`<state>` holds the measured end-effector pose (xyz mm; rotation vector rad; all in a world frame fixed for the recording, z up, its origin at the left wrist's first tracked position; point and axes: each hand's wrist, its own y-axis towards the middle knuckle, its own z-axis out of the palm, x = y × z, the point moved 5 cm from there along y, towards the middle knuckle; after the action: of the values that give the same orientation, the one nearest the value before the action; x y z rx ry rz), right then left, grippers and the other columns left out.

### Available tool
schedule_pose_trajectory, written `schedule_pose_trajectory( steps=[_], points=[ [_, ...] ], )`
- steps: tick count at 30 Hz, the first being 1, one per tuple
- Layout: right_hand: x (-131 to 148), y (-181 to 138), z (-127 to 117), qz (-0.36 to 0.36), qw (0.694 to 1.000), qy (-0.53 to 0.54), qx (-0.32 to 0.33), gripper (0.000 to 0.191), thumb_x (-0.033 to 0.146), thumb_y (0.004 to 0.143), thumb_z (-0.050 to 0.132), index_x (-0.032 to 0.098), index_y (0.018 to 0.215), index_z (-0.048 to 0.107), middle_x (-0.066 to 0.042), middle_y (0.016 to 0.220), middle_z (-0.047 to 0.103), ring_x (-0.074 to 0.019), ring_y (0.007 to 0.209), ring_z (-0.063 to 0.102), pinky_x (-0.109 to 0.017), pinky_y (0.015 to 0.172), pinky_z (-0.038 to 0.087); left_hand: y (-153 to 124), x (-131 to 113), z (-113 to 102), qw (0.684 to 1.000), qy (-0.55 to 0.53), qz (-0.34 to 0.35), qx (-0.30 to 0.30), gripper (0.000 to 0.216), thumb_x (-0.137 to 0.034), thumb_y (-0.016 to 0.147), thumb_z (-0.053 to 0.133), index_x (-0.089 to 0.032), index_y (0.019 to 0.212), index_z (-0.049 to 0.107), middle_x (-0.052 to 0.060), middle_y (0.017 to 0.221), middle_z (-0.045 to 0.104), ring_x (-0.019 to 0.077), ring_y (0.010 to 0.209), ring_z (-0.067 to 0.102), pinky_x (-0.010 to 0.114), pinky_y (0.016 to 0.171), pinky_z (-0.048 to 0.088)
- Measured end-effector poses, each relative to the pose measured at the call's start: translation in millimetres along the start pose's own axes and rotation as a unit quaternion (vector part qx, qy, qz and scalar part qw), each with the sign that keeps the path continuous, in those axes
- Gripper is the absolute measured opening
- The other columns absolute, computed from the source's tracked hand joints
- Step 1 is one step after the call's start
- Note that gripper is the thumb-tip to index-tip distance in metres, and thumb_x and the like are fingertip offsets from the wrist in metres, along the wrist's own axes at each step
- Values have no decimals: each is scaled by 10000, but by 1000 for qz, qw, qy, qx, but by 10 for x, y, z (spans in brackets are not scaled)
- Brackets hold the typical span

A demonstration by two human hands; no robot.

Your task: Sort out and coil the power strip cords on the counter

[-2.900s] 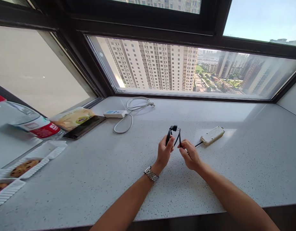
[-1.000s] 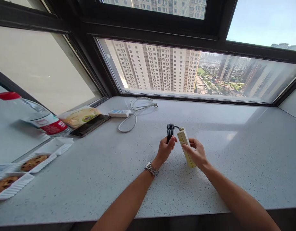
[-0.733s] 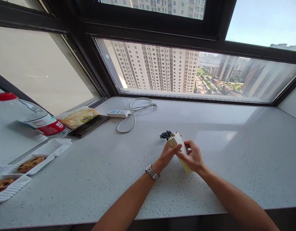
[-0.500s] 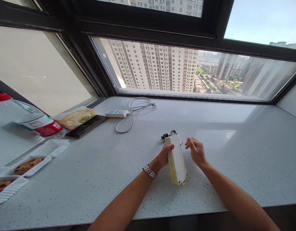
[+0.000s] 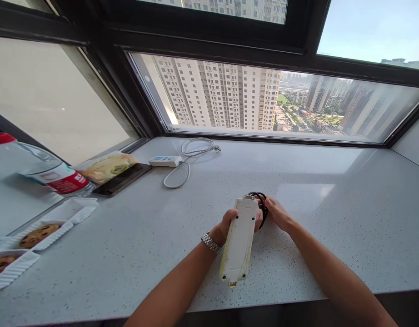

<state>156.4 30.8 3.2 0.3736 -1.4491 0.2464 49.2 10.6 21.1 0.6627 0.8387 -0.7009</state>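
Note:
In my left hand (image 5: pixel 229 221) is a long white power strip (image 5: pixel 240 238) with yellowed sides, its flat back with dark screw holes facing up toward me. My thumb lies along its left edge and fingertips show at its right edge. From the far end a black cable (image 5: pixel 263 210) comes out in loops. My right hand (image 5: pixel 276 213) is closed on these loops beside the strip, the fingers partly hidden behind them. A metal watch (image 5: pixel 212 243) is on my left wrist.
On the speckled white counter (image 5: pixel 144 254) lies a white adapter block (image 5: pixel 166 161) with a coiled grey cord (image 5: pixel 189 175). Further left are a phone (image 5: pixel 122 179), a tissue pack (image 5: pixel 109 167), a red-labelled bottle (image 5: pixel 68 179) and a cookie tray (image 5: pixel 68 222). Windows stand behind.
The power strip has turned so its back faces me and has come slightly nearer and left. My right hand has moved to the black cable, which now shows in loops at the right.

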Motion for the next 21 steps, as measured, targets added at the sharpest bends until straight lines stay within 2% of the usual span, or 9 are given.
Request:
schedule_pose_trajectory(
  steps=[3, 7, 10, 14, 17, 21],
  points=[
    [48, -10, -11, 4, 1000, -19, 1, 677, 753, 703, 542, 170, 1017, 682, -70, 961, 679, -239, 954, 597, -348, 863, 447, -28, 47, -102, 998, 15, -51, -19, 545, -678, 622, 561, -145, 735, 578, 27, 633, 499, 121, 548, 422, 247, 511, 351],
    [34, -25, -50, 24, 1000, -15, -8, 669, 762, 692, 542, 162, 944, 694, -50, 809, 660, -188, 739, 604, -296, 674, 485, -94, 119, -208, 986, 75, -142, -52, 584, -614, 532, 690, -139, 866, 620, 71, 735, 595, 152, 612, 515, 261, 553, 393],
    [30, -54, -86, 27, 1000, -9, -1, 756, 807, 671, 502, 164, 1032, 667, -62, 833, 650, -188, 724, 602, -282, 611, 484, -116, 88, -285, 980, 80, -153, -103, 633, -631, 555, 686, -133, 942, 628, 96, 774, 633, 173, 656, 565, 269, 581, 430],
    [88, -93, -114, 6, 999, -35, 21, 811, 819, 662, 491, 181, 1148, 613, -87, 983, 641, -211, 833, 608, -288, 651, 491, -121, -4, -374, 968, 103, -154, -167, 674, -665, 588, 685, -115, 973, 629, 128, 826, 657, 181, 664, 586, 274, 571, 459],
    [128, -103, -118, 5, 999, -49, 23, 745, 746, 694, 554, 189, 1188, 587, -84, 1003, 631, -202, 832, 601, -275, 645, 483, -108, -79, -391, 964, 138, -140, -179, 717, -671, 607, 683, -118, 1058, 605, 142, 897, 659, 196, 703, 601, 288, 589, 479],
    [145, -98, -114, 0, 999, -30, 25, 587, 627, 717, 631, 171, 1086, 636, -52, 861, 625, -167, 737, 568, -273, 654, 472, -108, -115, -452, 948, 185, -130, -222, 706, -638, 622, 701, -124, 1087, 566, 112, 888, 659, 186, 722, 607, 257, 592, 462]
  ],
)
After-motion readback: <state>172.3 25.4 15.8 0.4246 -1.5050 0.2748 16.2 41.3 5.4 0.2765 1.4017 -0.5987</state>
